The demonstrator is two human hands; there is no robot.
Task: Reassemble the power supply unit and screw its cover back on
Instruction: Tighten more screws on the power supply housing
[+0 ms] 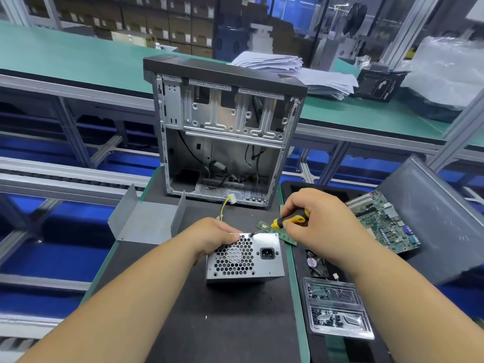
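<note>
Two hands at one screw of the power supply unit (245,259).

The unit is held by the curled left hand (217,231) at the middle of the desk (235,323); the screwdriver (277,222) is gripped by the right hand (314,218). If tilted, the tip could slip and the screw be damaged.

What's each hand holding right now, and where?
Right hand grips the screwdriver by its yellow-black handle. Left hand holds the power supply unit at its top far-left corner.
</note>
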